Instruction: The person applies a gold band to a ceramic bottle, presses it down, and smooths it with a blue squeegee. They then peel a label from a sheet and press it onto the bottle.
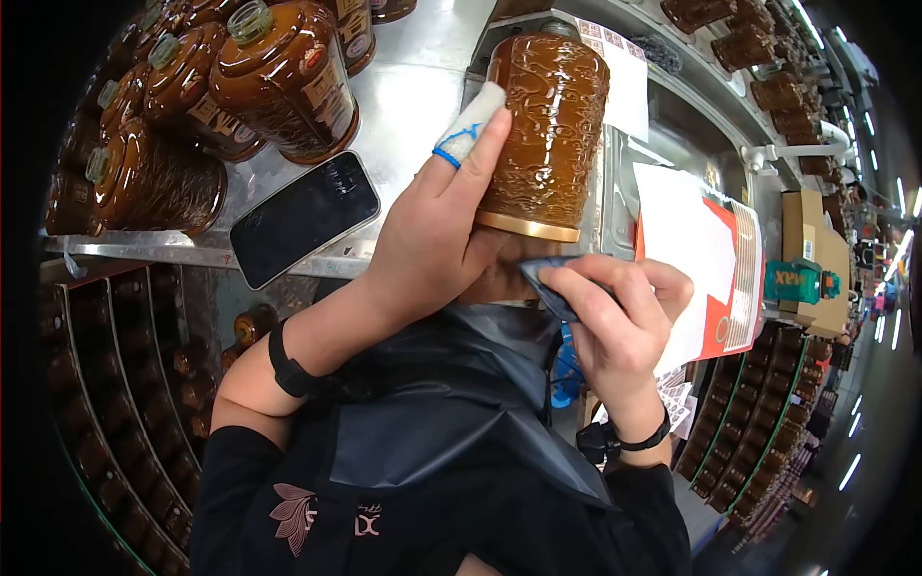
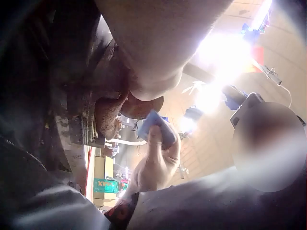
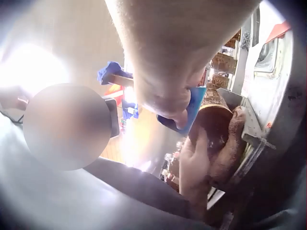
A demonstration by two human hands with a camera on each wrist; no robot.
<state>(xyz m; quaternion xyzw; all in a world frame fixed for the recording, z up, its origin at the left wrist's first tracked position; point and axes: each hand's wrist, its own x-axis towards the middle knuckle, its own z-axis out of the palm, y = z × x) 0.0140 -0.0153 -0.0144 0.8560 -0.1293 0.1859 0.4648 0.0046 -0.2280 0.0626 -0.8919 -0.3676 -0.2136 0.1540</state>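
Observation:
A brown glossy bottle (image 1: pixel 547 134) with an embossed surface and a gold band at its base lies tilted over the metal bench, its neck pointing away. My left hand (image 1: pixel 427 226) grips it along its left side near the base; a white finger wrap (image 1: pixel 471 130) with blue edging covers one finger. Close by the base, my right hand (image 1: pixel 624 317) pinches a folded blue-grey sheet (image 1: pixel 547 288) between thumb and fingers. In the right wrist view the sheet (image 3: pixel 194 108) is beside the bottle's round bottom (image 3: pixel 211 127).
Several brown labelled bottles (image 1: pixel 283 82) stand at the bench's back left. A dark phone (image 1: pixel 305 219) lies at the front edge. White papers (image 1: pixel 682 226) over an orange-red sheet are on the right, with a green item (image 1: pixel 797 281) marked MAX beyond. Racks of bottles (image 1: pixel 759 413) flank the bench.

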